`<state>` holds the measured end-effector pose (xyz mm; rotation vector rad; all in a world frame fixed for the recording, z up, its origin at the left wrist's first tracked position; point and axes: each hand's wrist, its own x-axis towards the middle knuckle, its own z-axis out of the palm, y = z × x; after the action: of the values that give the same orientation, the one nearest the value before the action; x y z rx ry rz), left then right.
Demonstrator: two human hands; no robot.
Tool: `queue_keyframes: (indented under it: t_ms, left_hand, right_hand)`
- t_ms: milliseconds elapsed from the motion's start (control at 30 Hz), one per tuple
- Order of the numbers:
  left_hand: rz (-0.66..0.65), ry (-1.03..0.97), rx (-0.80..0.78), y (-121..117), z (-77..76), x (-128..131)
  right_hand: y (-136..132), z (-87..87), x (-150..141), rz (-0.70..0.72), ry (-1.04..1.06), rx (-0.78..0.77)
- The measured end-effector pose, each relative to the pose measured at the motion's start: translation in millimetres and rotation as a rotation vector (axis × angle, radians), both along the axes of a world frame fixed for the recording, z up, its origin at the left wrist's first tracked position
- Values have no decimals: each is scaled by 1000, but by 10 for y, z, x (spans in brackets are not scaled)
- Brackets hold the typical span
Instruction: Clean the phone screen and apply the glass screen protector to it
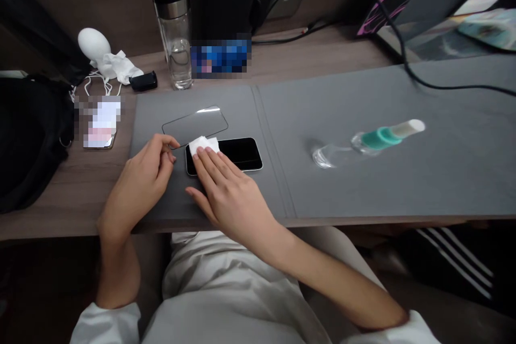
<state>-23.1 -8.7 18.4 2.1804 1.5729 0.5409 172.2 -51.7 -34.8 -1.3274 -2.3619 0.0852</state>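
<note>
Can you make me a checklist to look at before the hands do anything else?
1. Phone flat on the grey mat, screen up: ok.
2. White wipe under the right hand, on the screen: ok.
3. Whole screen uncovered: not ok, wipe and fingers hide part.
4. Left hand off the phone: ok.
5. Screen free of dust: cannot tell, too small to see.
6. Green bottle away from both hands: ok.

Black phone lies face-up, white tissue on its left part.
</note>
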Motion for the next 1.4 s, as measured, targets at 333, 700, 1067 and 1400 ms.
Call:
queue_keyframes:
  t_ms: [333,700,1067,1400]
  left_hand:
    - [13,55,-4,12,-18,43]
    - [1,73,-15,15,-4,41]
    - [-75,56,19,44,-80,42]
    - [-219,109,37,81,-163,-7]
  right_hand:
    - [-83,-36,97,-3,-28,82]
    - [220,-13,72,-32,5,15]
    - [-184,-48,256,-24,-9,86]
    - [197,-43,350,-48,25,27]
